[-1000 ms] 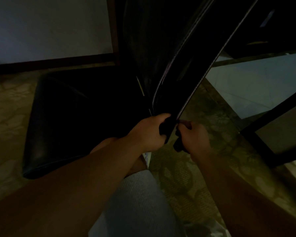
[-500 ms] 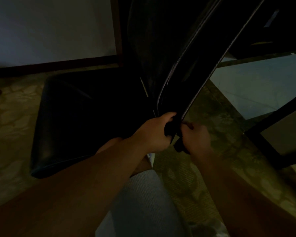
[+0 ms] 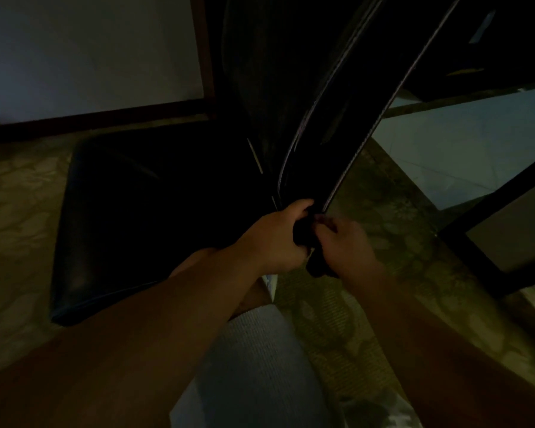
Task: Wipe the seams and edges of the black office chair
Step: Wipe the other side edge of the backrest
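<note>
A patterned floor (image 3: pixel 22 217) is spreading under everything, meeting a pale wall (image 3: pixel 84 54) along a dark baseboard (image 3: pixel 93 117). A dark frame (image 3: pixel 491 205) is standing at right. A grey-clad leg (image 3: pixel 260 366) is showing below.

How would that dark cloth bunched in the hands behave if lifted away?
Probably floppy: the dark cloth is crumpled between the left hand and right hand. Likely light, since fingers alone pinch it. It would probably drape, not roll.
</note>
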`<state>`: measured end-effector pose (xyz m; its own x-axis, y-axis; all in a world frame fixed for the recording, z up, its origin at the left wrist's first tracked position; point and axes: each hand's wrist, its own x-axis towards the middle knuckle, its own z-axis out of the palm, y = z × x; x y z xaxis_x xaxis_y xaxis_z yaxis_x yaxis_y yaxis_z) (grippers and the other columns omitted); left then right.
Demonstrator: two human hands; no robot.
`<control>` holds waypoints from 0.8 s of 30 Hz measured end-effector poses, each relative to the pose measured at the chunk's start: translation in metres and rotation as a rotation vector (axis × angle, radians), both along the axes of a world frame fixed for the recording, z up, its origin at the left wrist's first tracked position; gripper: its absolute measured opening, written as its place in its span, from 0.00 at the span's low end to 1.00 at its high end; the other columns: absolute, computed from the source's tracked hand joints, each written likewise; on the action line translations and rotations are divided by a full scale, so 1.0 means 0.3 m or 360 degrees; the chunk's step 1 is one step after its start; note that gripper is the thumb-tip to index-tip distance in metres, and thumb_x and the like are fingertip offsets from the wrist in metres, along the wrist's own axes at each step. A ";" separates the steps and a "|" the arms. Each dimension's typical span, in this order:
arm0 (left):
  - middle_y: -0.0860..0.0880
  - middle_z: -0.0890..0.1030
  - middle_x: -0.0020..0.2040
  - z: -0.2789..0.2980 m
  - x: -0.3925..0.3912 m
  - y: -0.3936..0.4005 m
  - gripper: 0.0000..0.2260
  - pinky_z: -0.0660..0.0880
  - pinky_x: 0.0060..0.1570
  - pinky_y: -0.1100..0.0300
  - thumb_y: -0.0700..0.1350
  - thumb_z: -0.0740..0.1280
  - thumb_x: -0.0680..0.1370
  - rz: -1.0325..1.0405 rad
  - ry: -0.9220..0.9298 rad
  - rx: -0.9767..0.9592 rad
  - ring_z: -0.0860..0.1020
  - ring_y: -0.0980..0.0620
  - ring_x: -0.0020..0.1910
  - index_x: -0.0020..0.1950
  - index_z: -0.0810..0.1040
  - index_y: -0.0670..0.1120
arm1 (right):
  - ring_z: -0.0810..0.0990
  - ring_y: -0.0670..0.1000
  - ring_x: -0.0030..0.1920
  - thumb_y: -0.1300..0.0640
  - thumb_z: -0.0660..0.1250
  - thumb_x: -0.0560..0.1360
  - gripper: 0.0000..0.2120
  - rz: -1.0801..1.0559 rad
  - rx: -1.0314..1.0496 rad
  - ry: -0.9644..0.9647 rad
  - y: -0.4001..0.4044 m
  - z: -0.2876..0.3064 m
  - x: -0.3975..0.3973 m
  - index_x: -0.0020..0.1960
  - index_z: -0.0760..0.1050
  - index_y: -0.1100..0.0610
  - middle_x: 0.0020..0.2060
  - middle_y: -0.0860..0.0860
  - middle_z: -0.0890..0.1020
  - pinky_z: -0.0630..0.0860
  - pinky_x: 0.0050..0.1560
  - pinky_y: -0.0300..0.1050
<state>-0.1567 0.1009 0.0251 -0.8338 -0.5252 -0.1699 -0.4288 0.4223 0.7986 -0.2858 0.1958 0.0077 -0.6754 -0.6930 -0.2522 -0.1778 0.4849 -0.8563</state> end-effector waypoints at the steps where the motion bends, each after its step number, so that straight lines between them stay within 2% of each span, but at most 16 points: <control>1: 0.54 0.69 0.77 0.001 -0.002 0.001 0.39 0.69 0.67 0.62 0.46 0.72 0.77 0.0002 -0.0001 0.0043 0.72 0.55 0.71 0.82 0.55 0.58 | 0.81 0.54 0.36 0.51 0.64 0.78 0.09 -0.0141 -0.0056 -0.0025 0.004 -0.001 -0.008 0.51 0.81 0.54 0.39 0.56 0.84 0.73 0.36 0.45; 3: 0.55 0.67 0.78 0.004 -0.003 0.006 0.40 0.68 0.67 0.62 0.48 0.73 0.76 0.0014 0.0001 0.0146 0.69 0.56 0.73 0.82 0.55 0.59 | 0.79 0.55 0.33 0.51 0.63 0.78 0.11 -0.0267 -0.0098 -0.0033 0.009 -0.008 -0.028 0.46 0.80 0.57 0.38 0.60 0.83 0.71 0.34 0.45; 6: 0.54 0.66 0.78 0.010 -0.001 0.006 0.39 0.65 0.62 0.65 0.46 0.73 0.77 0.0039 0.0008 0.0234 0.67 0.55 0.74 0.82 0.54 0.58 | 0.80 0.54 0.36 0.50 0.64 0.77 0.12 0.0067 0.0003 -0.0050 0.005 -0.006 -0.017 0.55 0.80 0.55 0.41 0.57 0.84 0.73 0.36 0.46; 7: 0.54 0.66 0.78 0.011 -0.002 0.004 0.39 0.64 0.60 0.66 0.46 0.72 0.77 0.0039 0.0015 0.0250 0.68 0.55 0.73 0.82 0.55 0.58 | 0.82 0.54 0.38 0.50 0.64 0.77 0.12 0.0078 0.0019 -0.0024 0.001 -0.005 -0.018 0.55 0.80 0.54 0.42 0.56 0.84 0.75 0.37 0.47; 10: 0.54 0.65 0.79 0.022 -0.001 0.009 0.39 0.65 0.56 0.70 0.46 0.72 0.77 0.0036 0.0020 0.0296 0.68 0.59 0.69 0.82 0.55 0.58 | 0.81 0.55 0.36 0.51 0.64 0.78 0.11 -0.0243 -0.0070 -0.0024 0.007 0.004 -0.052 0.52 0.80 0.57 0.40 0.57 0.84 0.73 0.35 0.45; 12: 0.54 0.65 0.79 0.026 0.000 0.012 0.39 0.66 0.60 0.67 0.47 0.73 0.77 0.0042 0.0021 0.0306 0.67 0.58 0.71 0.82 0.55 0.58 | 0.80 0.52 0.34 0.52 0.64 0.79 0.10 -0.0169 -0.0041 -0.0008 0.011 0.014 -0.055 0.50 0.80 0.57 0.38 0.55 0.83 0.71 0.32 0.42; 14: 0.53 0.66 0.78 0.028 -0.001 0.009 0.38 0.66 0.63 0.64 0.47 0.72 0.77 0.0045 0.0027 0.0280 0.69 0.54 0.73 0.82 0.55 0.57 | 0.80 0.48 0.37 0.52 0.64 0.79 0.07 0.0036 -0.0017 -0.0017 0.009 0.026 -0.035 0.53 0.80 0.52 0.40 0.50 0.83 0.72 0.33 0.40; 15: 0.53 0.66 0.78 0.027 -0.001 0.007 0.38 0.66 0.62 0.64 0.47 0.72 0.77 0.0049 0.0031 0.0273 0.69 0.53 0.72 0.82 0.55 0.57 | 0.81 0.48 0.38 0.52 0.65 0.79 0.07 0.0012 -0.0040 -0.0024 0.006 0.028 -0.031 0.53 0.80 0.50 0.41 0.49 0.83 0.72 0.34 0.40; 18: 0.54 0.65 0.79 0.027 -0.002 0.012 0.39 0.67 0.60 0.65 0.47 0.72 0.77 0.0054 0.0026 0.0284 0.70 0.55 0.70 0.82 0.55 0.57 | 0.80 0.56 0.36 0.52 0.66 0.76 0.08 -0.0383 -0.0191 -0.0116 0.011 0.030 -0.047 0.44 0.79 0.56 0.40 0.58 0.83 0.72 0.33 0.45; 19: 0.54 0.65 0.79 0.026 -0.002 0.015 0.39 0.67 0.60 0.65 0.47 0.72 0.77 0.0049 0.0022 0.0285 0.70 0.56 0.70 0.82 0.55 0.57 | 0.80 0.56 0.35 0.52 0.66 0.76 0.08 -0.0417 -0.0188 -0.0132 0.013 0.031 -0.047 0.43 0.78 0.56 0.39 0.58 0.82 0.72 0.32 0.45; 22: 0.54 0.65 0.79 0.023 -0.001 0.012 0.39 0.66 0.61 0.67 0.47 0.72 0.77 0.0035 0.0020 0.0257 0.70 0.56 0.70 0.82 0.54 0.58 | 0.81 0.50 0.35 0.53 0.65 0.78 0.06 -0.0079 -0.0084 -0.0145 0.017 0.036 -0.019 0.48 0.80 0.52 0.39 0.52 0.83 0.72 0.33 0.42; 24: 0.55 0.65 0.79 0.026 0.003 0.009 0.38 0.65 0.55 0.73 0.47 0.72 0.78 0.0033 0.0019 0.0281 0.70 0.60 0.66 0.82 0.54 0.58 | 0.82 0.53 0.36 0.52 0.65 0.77 0.08 -0.0169 -0.0100 -0.0160 0.013 0.024 -0.019 0.49 0.81 0.54 0.39 0.54 0.83 0.74 0.34 0.44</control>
<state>-0.1557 0.1036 0.0330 -0.8256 -0.5052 -0.2514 -0.4261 0.2661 0.8647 -0.2915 0.1996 0.0150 -0.7193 -0.6356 -0.2804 -0.0404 0.4412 -0.8965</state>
